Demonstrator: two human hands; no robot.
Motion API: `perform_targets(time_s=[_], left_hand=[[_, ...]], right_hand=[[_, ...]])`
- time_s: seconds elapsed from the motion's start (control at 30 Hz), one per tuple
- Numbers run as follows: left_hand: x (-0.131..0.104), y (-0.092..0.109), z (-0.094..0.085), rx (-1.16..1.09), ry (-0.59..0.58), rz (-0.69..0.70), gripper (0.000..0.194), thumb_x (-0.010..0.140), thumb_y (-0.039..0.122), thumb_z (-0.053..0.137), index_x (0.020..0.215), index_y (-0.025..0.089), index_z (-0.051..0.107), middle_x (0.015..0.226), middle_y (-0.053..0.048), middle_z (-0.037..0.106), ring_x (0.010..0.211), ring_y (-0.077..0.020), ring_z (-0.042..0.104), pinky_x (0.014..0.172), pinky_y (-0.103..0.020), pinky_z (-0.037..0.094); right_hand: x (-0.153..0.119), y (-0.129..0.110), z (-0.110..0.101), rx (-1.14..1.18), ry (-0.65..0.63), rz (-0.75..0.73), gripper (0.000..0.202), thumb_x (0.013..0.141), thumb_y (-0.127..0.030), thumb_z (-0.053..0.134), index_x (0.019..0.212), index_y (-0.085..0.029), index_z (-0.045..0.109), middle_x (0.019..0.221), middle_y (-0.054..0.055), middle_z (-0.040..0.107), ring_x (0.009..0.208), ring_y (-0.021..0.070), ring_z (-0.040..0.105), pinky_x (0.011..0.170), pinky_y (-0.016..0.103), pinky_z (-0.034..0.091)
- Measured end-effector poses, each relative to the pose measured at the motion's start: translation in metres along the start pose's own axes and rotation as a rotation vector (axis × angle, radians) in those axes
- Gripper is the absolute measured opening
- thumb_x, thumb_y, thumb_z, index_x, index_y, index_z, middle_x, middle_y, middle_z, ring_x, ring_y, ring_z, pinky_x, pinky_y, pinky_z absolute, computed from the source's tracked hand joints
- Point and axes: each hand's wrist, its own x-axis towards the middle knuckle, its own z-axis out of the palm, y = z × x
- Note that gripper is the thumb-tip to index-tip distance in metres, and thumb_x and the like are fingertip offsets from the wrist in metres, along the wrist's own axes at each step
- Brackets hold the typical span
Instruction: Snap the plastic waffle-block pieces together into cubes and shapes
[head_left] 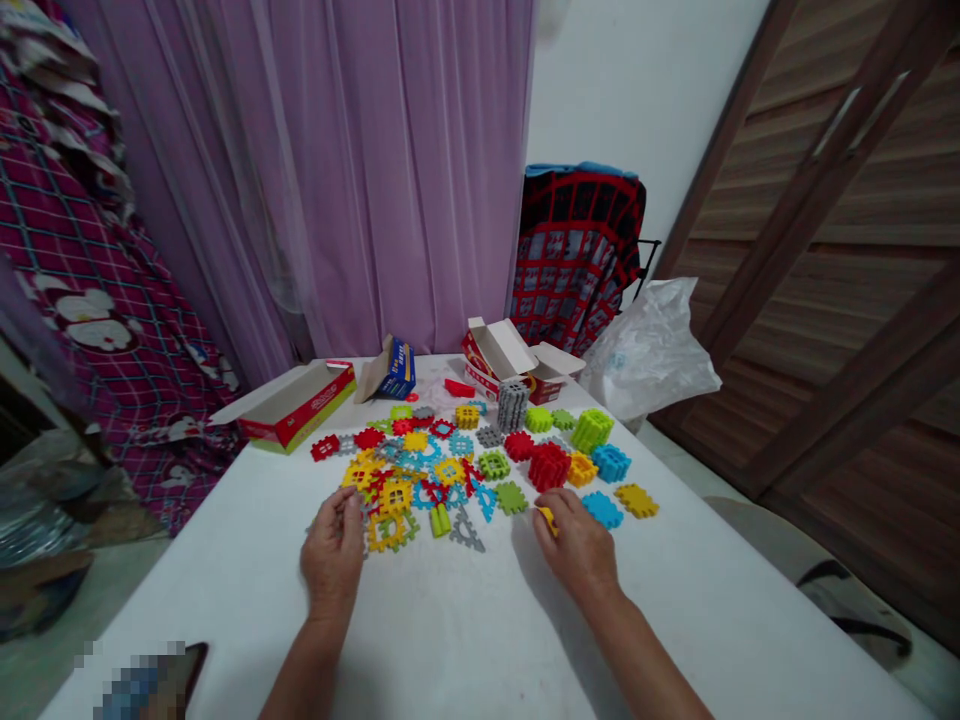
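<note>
At the left edge of a loose pile of toothed plastic building tiles [448,470], my left hand [330,560] hovers with its fingers curled together. Whether anything sits inside those fingers is hidden. My right hand [577,545] pinches a yellow building tile [550,520], mostly covered by the fingers. Close beyond it stand a red stack of tiles [549,467] and a light-blue tile [602,510]. A green tile [512,498] lies to its left. Between the hands are a grey triangular tile [466,530] and a lime-green piece [440,520].
Further stacks are grey [513,406], green [592,430] and blue [611,462]. Opened boxes stand at the back: red-green [300,405], blue [397,370] and red-white [484,365]. A plastic bag [652,345] hangs at the right edge. A dark-edged device [196,665] lies front left.
</note>
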Motion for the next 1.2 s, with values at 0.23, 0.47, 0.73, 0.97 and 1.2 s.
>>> perform_targets(time_s=[0.23, 0.47, 0.73, 0.97, 1.2], left_hand=[[0.015, -0.025, -0.005, 0.037, 0.096, -0.052, 0.034, 0.087, 0.048, 0.047, 0.103, 0.024, 0.066, 0.103, -0.006, 0.074, 0.097, -0.0242, 0.067, 0.088, -0.038, 0.051], [0.016, -0.034, 0.001, -0.132, 0.123, -0.216, 0.037, 0.083, 0.049, 0.052, 0.105, 0.022, 0.065, 0.099, -0.005, 0.074, 0.09, -0.0215, 0.069, 0.081, -0.034, 0.053], [0.015, -0.031, 0.004, -0.162, 0.126, -0.231, 0.037, 0.08, 0.048, 0.052, 0.101, 0.021, 0.066, 0.097, -0.006, 0.074, 0.087, -0.0212, 0.069, 0.079, -0.034, 0.053], [0.015, -0.024, 0.0, 0.016, 0.084, -0.105, 0.033, 0.084, 0.044, 0.049, 0.103, 0.023, 0.066, 0.1, -0.007, 0.074, 0.093, -0.0238, 0.067, 0.083, -0.037, 0.051], [0.001, 0.011, 0.001, 0.149, -0.047, 0.285, 0.031, 0.081, 0.047, 0.055, 0.093, 0.025, 0.072, 0.095, -0.01, 0.076, 0.091, -0.0291, 0.067, 0.095, -0.045, 0.044]], right_hand=[[0.087, -0.089, 0.03, 0.048, -0.164, -0.33, 0.027, 0.088, -0.023, 0.053, 0.113, -0.022, 0.066, 0.117, 0.005, 0.067, 0.109, 0.0198, 0.057, 0.095, 0.029, 0.04], [0.151, -0.13, 0.082, -0.042, -0.322, -0.407, 0.055, 0.083, -0.033, 0.062, 0.136, -0.023, 0.052, 0.147, 0.007, 0.048, 0.134, 0.026, 0.038, 0.107, 0.043, 0.031], [0.163, -0.141, 0.094, -0.063, -0.363, -0.495, 0.024, 0.087, -0.034, 0.062, 0.107, -0.023, 0.07, 0.119, 0.005, 0.07, 0.12, 0.025, 0.052, 0.105, 0.043, 0.032], [0.134, -0.141, 0.069, -0.002, -0.187, -0.307, 0.035, 0.1, -0.024, 0.034, 0.111, -0.018, 0.067, 0.114, 0.012, 0.069, 0.107, 0.0214, 0.06, 0.095, 0.032, 0.041], [0.038, -0.117, 0.075, 0.925, -0.077, 0.013, 0.028, 0.09, -0.037, 0.045, 0.096, -0.021, 0.066, 0.076, 0.0, 0.066, 0.067, 0.0148, 0.061, 0.062, 0.024, 0.048]])
